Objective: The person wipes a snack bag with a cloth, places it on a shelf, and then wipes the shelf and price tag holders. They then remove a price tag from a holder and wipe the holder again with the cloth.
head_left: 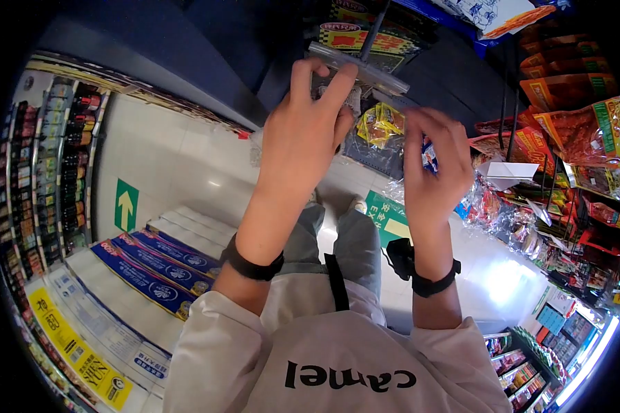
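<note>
My left hand [300, 134] reaches up to a clear plastic strip [382, 79], a label-holder shape at the end of a dark display hook [375, 31]. Its fingers lie over the strip, with the thumb lower down, gripping it. My right hand [437, 162] is just below the strip's right end. Its thumb and forefinger come together in a pinch; anything between them is too blurred to make out. Small yellow packets [380, 125] show between the two hands. Behind the strip hang black, yellow and red packs [351, 36], partly hidden.
Red snack bags [579, 127] hang on hooks at the right, near my right hand. Boxes with blue bands [151, 268] are stacked at lower left. Bottle shelves [55, 144] stand at far left. Green signs [126, 205] mark the pale floor.
</note>
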A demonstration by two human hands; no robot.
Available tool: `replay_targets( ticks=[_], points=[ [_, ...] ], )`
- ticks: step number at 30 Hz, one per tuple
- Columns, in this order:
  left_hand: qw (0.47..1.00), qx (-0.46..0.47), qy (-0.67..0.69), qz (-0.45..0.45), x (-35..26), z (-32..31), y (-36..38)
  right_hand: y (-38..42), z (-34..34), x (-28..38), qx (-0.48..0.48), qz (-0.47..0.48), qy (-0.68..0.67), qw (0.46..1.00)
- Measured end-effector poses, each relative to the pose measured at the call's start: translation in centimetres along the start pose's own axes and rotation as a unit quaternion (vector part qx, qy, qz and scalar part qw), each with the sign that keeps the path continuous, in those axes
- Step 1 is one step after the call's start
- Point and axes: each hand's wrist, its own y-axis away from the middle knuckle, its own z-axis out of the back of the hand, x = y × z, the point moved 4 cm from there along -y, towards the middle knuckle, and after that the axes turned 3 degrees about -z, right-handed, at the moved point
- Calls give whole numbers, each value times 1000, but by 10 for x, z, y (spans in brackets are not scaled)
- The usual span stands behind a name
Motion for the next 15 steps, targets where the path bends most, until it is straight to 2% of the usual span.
replay_targets(
  ticks=[2,15],
  points=[
    [1000,2,0,2,0,0,0,-2,5,0,-28,-3,-5,1000],
    [1000,5,18,19,2,-4,4,-20,-15,0,-5,43,13,999]
  ],
)
